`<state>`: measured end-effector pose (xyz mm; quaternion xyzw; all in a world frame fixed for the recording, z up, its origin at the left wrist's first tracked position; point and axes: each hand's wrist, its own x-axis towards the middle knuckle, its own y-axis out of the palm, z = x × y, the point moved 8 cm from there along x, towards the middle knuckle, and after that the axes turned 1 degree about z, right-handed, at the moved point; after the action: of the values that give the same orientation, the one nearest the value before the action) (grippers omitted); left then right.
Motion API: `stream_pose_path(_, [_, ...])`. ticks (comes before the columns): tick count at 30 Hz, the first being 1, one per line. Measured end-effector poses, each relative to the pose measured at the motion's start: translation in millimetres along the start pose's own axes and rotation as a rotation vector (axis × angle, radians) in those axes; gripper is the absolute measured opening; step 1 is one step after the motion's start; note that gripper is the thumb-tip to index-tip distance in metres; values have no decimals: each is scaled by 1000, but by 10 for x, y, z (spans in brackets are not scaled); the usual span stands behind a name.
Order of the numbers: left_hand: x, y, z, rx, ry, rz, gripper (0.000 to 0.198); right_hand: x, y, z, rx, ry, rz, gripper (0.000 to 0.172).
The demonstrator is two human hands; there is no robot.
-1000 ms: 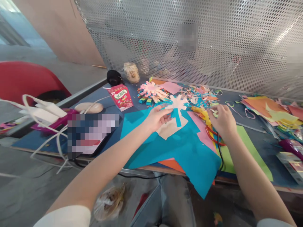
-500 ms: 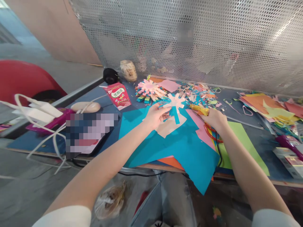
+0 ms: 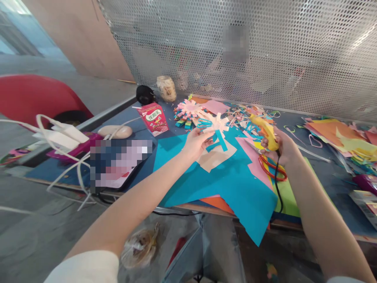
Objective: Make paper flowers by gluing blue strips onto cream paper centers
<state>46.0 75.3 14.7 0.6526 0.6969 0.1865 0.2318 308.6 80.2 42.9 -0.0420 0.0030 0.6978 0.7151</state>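
Note:
My left hand point(image 3: 194, 144) pinches a fringed paper flower point(image 3: 214, 125), pale pink with blue strips, and holds it just above the table. My right hand point(image 3: 281, 146) is closed around a yellow glue gun point(image 3: 263, 126), lifted with its nozzle pointing left toward the flower; its black cord point(image 3: 279, 188) hangs down past the table edge. Below both hands lie a big blue paper sheet point(image 3: 229, 184), a beige piece point(image 3: 215, 158) and a pink sheet point(image 3: 255, 162). Red-handled scissors point(image 3: 272, 168) lie under my right wrist.
A finished layered paper flower point(image 3: 188, 111) and paper scraps point(image 3: 244, 116) lie further back. A red drink carton point(image 3: 154, 118), a jar point(image 3: 166, 89), a black roll point(image 3: 144, 95) and a mouse point(image 3: 114, 132) stand left. Stacked coloured sheets point(image 3: 338, 135) lie right. A perforated metal screen point(image 3: 265, 51) closes the back.
My right hand has closed on the yellow glue gun and lifted it off the table. My left hand has raised the flower slightly.

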Motion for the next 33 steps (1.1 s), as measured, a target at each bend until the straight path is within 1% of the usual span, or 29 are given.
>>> stream_pose_path(2, [-16, 18, -12, 0, -3, -3, 21, -51, 80, -62, 178, 104, 19, 29])
stream_pose_path(3, [-19, 21, -18, -2, 1, -3, 22, -80, 119, -63, 223, 118, 17, 29])
stream_pose_path(4, [-18, 19, -24, -5, 8, -4, 23, -108, 157, -27, 233, 86, 17, 30])
stream_pose_path(6, [-11, 5, -37, -14, 26, -5, 26, -179, 254, 107, 188, -49, 55, 31])
stream_pose_path(8, [-4, -12, -59, -16, 58, -6, 28, -270, 358, 233, 88, -185, 115, 24])
stream_pose_path(10, [0, -19, -90, -4, 102, 0, 27, -350, 456, 275, -47, -250, 178, 16])
stream_pose_path(12, [2, -20, -110, 9, 134, 9, 26, -408, 534, 262, -126, -274, 230, 13])
stream_pose_path(14, [9, -24, -108, 14, 145, 14, 26, -451, 593, 238, -145, -293, 258, 14])
stream_pose_path(19, [32, -15, -73, 56, 143, 44, 27, -548, 771, 189, -241, -307, 326, 20])
stream_pose_path(24, [11, 27, -80, 104, 164, 77, 26, -554, 779, 151, -321, -296, 282, 20])
stream_pose_path(29, [-6, 15, -81, 127, 151, 38, 25, -543, 766, 100, -385, -291, 279, 19])
stream_pose_path(33, [-6, 29, -87, 129, 158, 61, 25, -544, 770, 62, -409, -276, 285, 17])
